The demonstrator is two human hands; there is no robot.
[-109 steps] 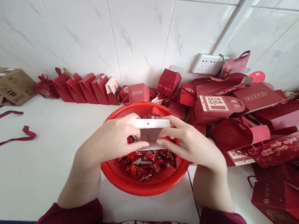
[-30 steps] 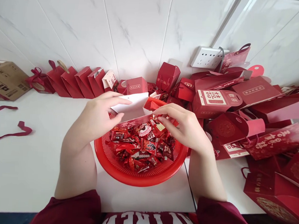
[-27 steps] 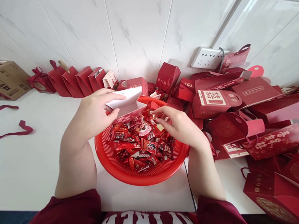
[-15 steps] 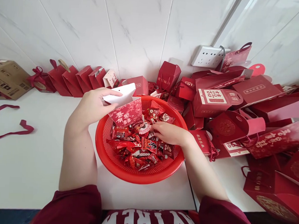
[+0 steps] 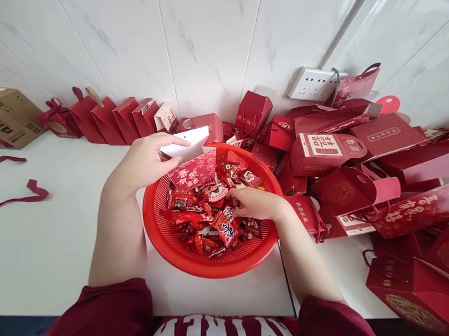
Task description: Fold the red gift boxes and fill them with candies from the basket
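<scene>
My left hand (image 5: 144,159) pinches the upper edge of a red paper gift box (image 5: 194,171) with a white inside and pale lettering. The box is tilted, its top open, over the back left of a red plastic basket (image 5: 204,269). Several candies (image 5: 224,228) in red wrappers lie heaped in the basket. Among them on the right side is my right hand (image 5: 255,202), its thumb and fingers apart and touching the wrappers. I see nothing held between them, though some fingertips are partly covered.
Several red gift boxes (image 5: 106,120) line the wall at the left, beside a cardboard box (image 5: 14,119). A large pile of red boxes (image 5: 340,189) covers the right side. A power strip (image 5: 315,84) leans on the wall. Loose dark red ribbon (image 5: 35,190) lies on the white table (image 5: 74,230).
My left hand and the gift box have shifted slightly right and down. My right thumb has spread away from the fingers, and a candy near it has turned and slid toward the front.
</scene>
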